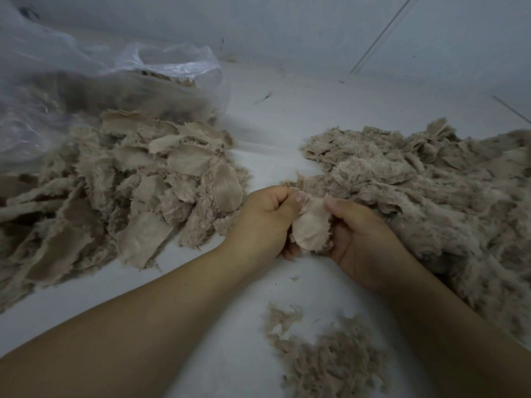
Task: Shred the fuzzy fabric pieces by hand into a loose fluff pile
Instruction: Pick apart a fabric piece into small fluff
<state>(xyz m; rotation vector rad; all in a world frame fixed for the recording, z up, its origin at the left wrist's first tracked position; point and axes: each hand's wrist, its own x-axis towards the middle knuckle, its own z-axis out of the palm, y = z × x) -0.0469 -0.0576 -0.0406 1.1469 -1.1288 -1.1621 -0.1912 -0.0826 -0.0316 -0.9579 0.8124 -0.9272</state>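
The white surface takes up most of the view, with a pale wall behind it. On the right sits the biggest heap, a loose fluff pile of taupe fuzz that runs off the right edge. On the left there's a heap of fuzzy fabric pieces, lots of them lying with the smooth backing facing up, and they spill out of a clear plastic bag at the back left. Both bare forearms come in from the bottom. The left hand and right hand are close together between the two heaps, each clamped on the same fabric piece, thumbs on top pinching its upper edge, smooth side up. Nearer the bottom, a small scatter of fluff lies just beside the right forearm.
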